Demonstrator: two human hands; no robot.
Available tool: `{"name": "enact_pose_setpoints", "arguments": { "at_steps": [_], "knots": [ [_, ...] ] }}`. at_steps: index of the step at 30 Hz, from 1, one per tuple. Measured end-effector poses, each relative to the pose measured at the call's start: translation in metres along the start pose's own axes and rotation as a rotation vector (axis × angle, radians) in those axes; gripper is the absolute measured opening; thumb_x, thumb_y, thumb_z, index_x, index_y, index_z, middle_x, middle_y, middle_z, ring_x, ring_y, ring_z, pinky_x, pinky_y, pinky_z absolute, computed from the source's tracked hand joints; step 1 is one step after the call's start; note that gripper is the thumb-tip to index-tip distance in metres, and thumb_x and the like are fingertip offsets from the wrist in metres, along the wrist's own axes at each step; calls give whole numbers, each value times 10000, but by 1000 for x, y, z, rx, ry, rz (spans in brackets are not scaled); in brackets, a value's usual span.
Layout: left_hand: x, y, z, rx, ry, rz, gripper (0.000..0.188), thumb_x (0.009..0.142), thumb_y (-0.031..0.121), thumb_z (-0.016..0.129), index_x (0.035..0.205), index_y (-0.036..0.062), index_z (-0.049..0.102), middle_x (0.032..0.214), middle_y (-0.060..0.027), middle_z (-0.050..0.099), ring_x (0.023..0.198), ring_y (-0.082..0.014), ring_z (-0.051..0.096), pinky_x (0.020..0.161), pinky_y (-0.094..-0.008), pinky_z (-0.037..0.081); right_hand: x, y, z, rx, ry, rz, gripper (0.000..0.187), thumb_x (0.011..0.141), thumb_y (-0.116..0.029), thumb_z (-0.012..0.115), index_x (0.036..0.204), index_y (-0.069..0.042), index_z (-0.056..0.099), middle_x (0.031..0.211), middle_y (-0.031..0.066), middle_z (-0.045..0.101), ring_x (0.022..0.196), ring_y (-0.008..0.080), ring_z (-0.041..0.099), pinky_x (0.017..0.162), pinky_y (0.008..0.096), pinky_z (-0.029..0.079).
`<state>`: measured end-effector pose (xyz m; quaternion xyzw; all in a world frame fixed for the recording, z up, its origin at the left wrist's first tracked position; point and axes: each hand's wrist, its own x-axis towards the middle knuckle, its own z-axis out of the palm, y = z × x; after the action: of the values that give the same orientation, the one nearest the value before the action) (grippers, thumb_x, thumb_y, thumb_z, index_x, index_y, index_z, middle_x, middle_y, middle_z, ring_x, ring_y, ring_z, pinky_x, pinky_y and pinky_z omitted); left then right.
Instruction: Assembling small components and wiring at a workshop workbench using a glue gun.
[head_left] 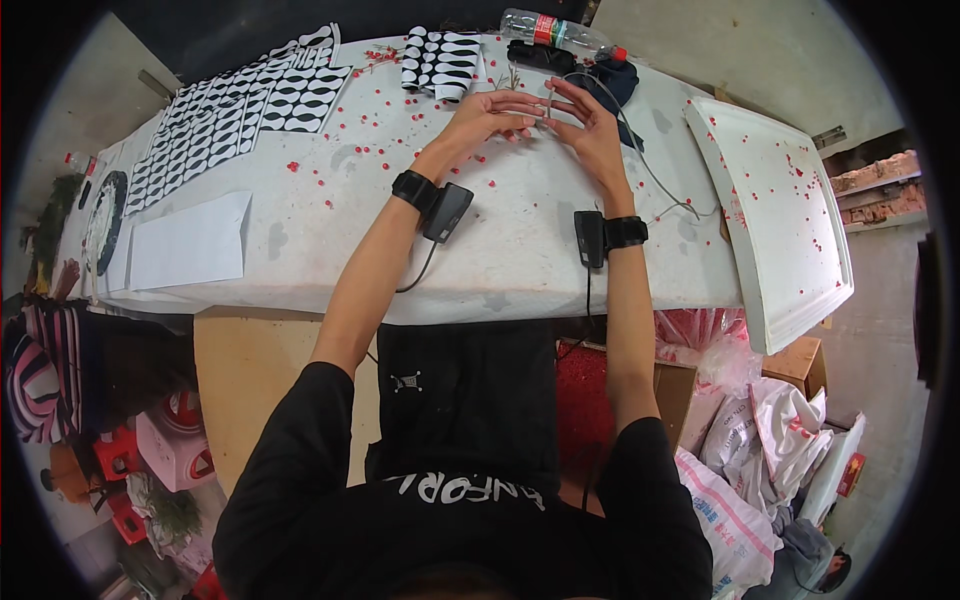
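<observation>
Over the far middle of the white-covered table (pixel 330 245), my left hand (pixel 492 118) and my right hand (pixel 590 125) meet at the fingertips. The fingers of both are bent inward in a pinch. A thin, pale stem-like piece (pixel 548 102) shows between them, too small to name. Just beyond the fingers lies a small greenish-brown sprig (pixel 511 80). Small red berry-like beads (pixel 385 120) are scattered around and to the left of my hands. A folded black-and-white patterned cloth (pixel 440 62) rests just beyond my left hand.
More patterned sheets (pixel 200 125) and blank white paper (pixel 190 243) cover the left side. A plastic bottle (pixel 560 34) lies at the back, near dark fabric (pixel 612 85). At right, a white tray (pixel 745 225) holds scattered red beads. A thin cable (pixel 655 178) crosses between.
</observation>
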<state>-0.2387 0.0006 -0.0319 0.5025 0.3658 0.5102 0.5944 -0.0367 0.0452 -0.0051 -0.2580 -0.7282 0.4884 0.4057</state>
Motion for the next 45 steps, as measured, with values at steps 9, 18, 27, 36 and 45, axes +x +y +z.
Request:
{"name": "enact_pose_setpoints", "arguments": {
  "at_steps": [9,18,27,36,45],
  "knots": [
    [1,-3,-1,-40,20,8,433,868,69,687,1274,12,547,1120,-102,695,794,-109,648,672,-222,501,1,5,0,76,5,-30,624,806,101,644,1389,-16,456,1379,122,521,1206,227,565,973,313,493],
    [-1,-1,0,8,-15,-14,439,870,88,694,1276,17,543,1059,-83,717,773,-110,649,652,-216,488,2,5,2,134,27,-38,630,826,80,657,1404,-7,422,1386,145,507,1209,231,565,981,318,493],
    [1,-4,1,-11,59,7,420,870,82,690,1261,6,555,1105,-96,700,783,-119,658,687,-230,510,4,10,0,143,38,-61,652,811,89,671,1401,-6,412,1379,152,507,1207,244,564,998,333,491],
    [0,-2,-1,-8,1,-30,396,875,77,681,1244,-11,570,1151,-102,684,815,-123,665,697,-230,522,3,5,2,144,46,-81,696,794,95,690,1413,-22,394,1357,162,515,1207,257,564,1001,342,492],
    [2,-5,1,2,52,-7,413,881,98,681,1264,-15,574,1115,-89,694,813,-115,662,687,-218,519,2,4,3,171,63,-54,711,783,84,713,1411,-25,397,1286,161,547,1160,244,584,990,337,497]
  ]
}}
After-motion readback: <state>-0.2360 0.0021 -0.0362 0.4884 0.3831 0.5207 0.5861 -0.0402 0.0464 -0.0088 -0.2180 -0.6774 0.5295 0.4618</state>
